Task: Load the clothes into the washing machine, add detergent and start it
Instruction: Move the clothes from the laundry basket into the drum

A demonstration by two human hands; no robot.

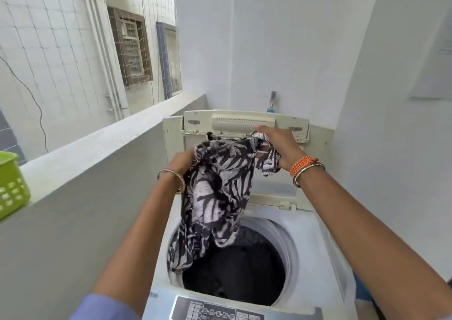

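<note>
A black-and-white patterned garment [215, 197] hangs over the open drum [234, 270] of a top-loading washing machine [325, 246]. My left hand [182, 160] grips its left upper edge. My right hand [278, 146] grips its right upper corner, stretching the cloth between the two. The garment's lower end dips into the left side of the dark drum, where dark clothes lie. The machine's lid [244, 123] is folded up at the back. The control panel [215, 310] is at the near edge.
A grey parapet ledge [102, 143] runs along the left, carrying a green plastic basket [11, 185] at the far left. A tap [272, 101] sticks out of the white wall behind the machine. White walls close in on the right.
</note>
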